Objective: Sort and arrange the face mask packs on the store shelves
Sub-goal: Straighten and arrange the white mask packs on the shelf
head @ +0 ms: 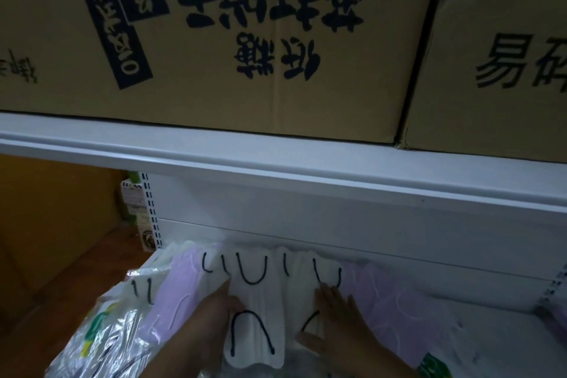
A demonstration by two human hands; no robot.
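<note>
Several face mask packs stand in a row on the lower white shelf (478,344). White masks with black ear loops (254,313) fill the middle, lilac packs (386,301) sit to the right and another lilac pack (181,285) to the left. My left hand (211,316) lies with straight fingers against the left side of the white masks. My right hand (334,316) lies flat on their right side, thumb spread toward me. A clear-wrapped pack with green print (101,334) leans at the far left.
The upper shelf edge (276,163) runs just above the masks, carrying large cardboard boxes (245,40) with black printed characters. A slotted upright (150,209) stands at the left, with small boxed goods (135,202) behind it. Bare shelf lies at the far right.
</note>
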